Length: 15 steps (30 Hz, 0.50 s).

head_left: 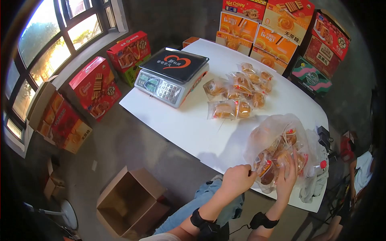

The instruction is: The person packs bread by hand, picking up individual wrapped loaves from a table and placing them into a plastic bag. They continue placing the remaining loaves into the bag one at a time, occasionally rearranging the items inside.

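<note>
A clear plastic bag (257,138) full of individually wrapped bread rolls (290,136) lies at the near right of the white table. My left hand (238,181) is closed at the bag's near left edge, fingers curled in a pinch on the plastic. Inside the bag's mouth, my right hand (286,173) reaches over the rolls with its fingers stretched out, touching a wrapped roll. Whether it grips that roll is hard to see. Further back on the table, several more wrapped rolls (242,83) form a loose pile.
A digital scale (171,76) stands at the table's far left. Printed snack boxes (237,30) are stacked behind the table, and more red boxes (96,88) stand by the window. An open cardboard box (128,205) sits on the floor. Part of another person (363,172) shows at right.
</note>
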Tool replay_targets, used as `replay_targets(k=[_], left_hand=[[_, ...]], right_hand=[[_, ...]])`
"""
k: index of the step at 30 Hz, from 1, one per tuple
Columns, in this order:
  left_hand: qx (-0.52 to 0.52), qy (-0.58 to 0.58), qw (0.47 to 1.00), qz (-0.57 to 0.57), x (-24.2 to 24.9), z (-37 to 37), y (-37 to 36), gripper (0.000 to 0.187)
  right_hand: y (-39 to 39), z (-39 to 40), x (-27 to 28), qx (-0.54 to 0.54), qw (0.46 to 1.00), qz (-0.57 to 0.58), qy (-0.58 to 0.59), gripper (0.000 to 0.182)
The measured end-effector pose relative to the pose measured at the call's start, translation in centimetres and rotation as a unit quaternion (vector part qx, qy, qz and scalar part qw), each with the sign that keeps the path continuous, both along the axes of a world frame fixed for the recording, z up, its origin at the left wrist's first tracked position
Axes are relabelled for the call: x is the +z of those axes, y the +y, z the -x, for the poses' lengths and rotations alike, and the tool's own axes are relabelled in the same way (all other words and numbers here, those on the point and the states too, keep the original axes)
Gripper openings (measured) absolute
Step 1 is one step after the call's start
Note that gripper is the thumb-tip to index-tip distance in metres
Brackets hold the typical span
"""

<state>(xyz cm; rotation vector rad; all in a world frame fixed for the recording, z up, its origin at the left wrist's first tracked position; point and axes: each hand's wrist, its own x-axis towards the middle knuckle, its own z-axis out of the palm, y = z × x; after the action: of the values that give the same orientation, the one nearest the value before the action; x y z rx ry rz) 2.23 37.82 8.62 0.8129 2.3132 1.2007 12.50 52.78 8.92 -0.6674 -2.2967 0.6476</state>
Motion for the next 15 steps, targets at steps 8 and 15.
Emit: replay_targets(k=[8, 15], left_hand=[[-0.065, 0.037, 0.995, 0.071, -2.2, 0.2, -1.3, 0.041], [-0.015, 0.091, 0.99, 0.103, -3.3, 1.5, -3.0, 0.046]], right_hand=[[-1.6, 6.1, 4.6, 0.123, 0.98, -0.133, -0.078, 0.035], [-0.6, 18.3, 0.6, 0.306, 0.904, -0.177, -0.238, 0.062]])
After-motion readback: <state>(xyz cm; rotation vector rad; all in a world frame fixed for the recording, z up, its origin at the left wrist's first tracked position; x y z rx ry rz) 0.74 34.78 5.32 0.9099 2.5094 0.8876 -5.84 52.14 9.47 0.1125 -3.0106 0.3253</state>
